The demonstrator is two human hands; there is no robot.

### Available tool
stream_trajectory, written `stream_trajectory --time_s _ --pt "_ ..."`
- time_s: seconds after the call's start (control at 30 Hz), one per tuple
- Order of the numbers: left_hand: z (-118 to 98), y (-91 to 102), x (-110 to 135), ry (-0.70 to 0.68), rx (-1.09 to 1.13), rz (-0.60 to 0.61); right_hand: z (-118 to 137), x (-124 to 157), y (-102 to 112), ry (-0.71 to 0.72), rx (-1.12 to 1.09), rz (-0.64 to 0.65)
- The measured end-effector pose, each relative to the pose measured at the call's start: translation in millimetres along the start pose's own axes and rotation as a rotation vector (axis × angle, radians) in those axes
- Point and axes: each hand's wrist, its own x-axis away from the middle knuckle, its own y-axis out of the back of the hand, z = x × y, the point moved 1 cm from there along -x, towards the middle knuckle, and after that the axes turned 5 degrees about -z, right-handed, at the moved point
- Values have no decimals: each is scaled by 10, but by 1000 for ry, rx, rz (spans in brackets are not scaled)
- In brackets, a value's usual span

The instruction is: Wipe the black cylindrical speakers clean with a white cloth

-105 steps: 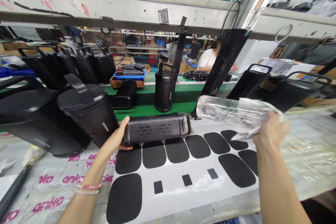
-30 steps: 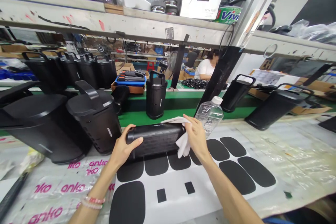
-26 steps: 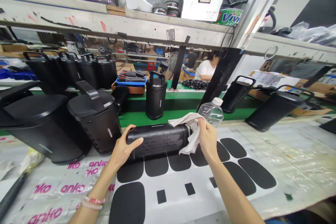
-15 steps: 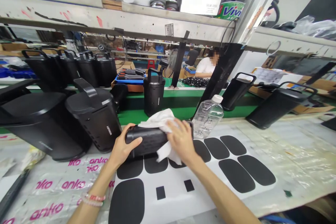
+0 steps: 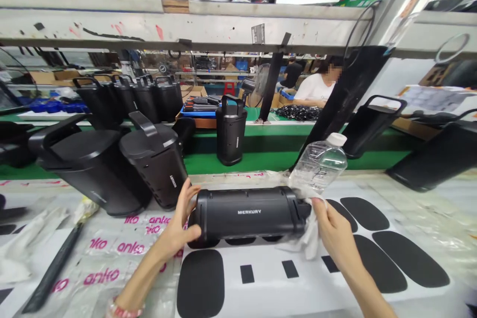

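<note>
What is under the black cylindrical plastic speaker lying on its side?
A white sheet carrying black rounded pads: three pad edges peek out below the black speaker. The rest beneath it is hidden by its body. A white cloth shows at its right end.

A long grey shelf (image 5: 186, 25) runs overhead, full of boxes and bags. Behind the tabletop (image 5: 421, 203) lies a green belt (image 5: 261, 160). Far back, a person in a white shirt (image 5: 315, 90) sits near a fan (image 5: 260, 81) and brown boxes (image 5: 44, 77).
</note>
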Motion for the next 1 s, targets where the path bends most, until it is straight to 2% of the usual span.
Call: stream_trajectory --time_s 0.07,0.13,0.2,0.3,0.37,0.43,0.5,0.57,0.63,0.73,0.77,0.8,0.93,1.0 --pt "17 4 65 137 33 36 -72 135 45 -12 -33 -6" --pt "30 -9 126 192 12 130 -134 275 90 -48 -41 -48" --pt "42 -24 192 120 -9 149 -164 407 126 -115 -29 -116" --pt "70 -37 291 -2 -145 113 -156 542 134 -244 -44 -155" --pt "83 -38 333 -41 -253 106 -147 558 111 -309 -83 -153" --pt "80 -39 344 -60 -331 118 -151 509 87 -313 -83 -143" --pt "69 -48 330 -39 -352 140 -147 412 82 -212 -34 -69" --pt "63 -64 307 29 -305 155 -104 311 113 -35 59 -26" --pt "70 -84 291 105 -245 162 -19 245 163 76 160 -95" --pt "85 -110 289 126 -242 153 143 261 131 30 226 -228" --pt "88 -117 291 111 -260 144 202 297 61 61 223 -242" --pt "88 -122 294 93 -282 134 268 348 -41 151 219 -251" --pt "85 -139 293 37 -346 125 626 679 -595 753 288 -264" --pt "97 -144 297 -6 -366 122 866 882 -820 896 316 -210"
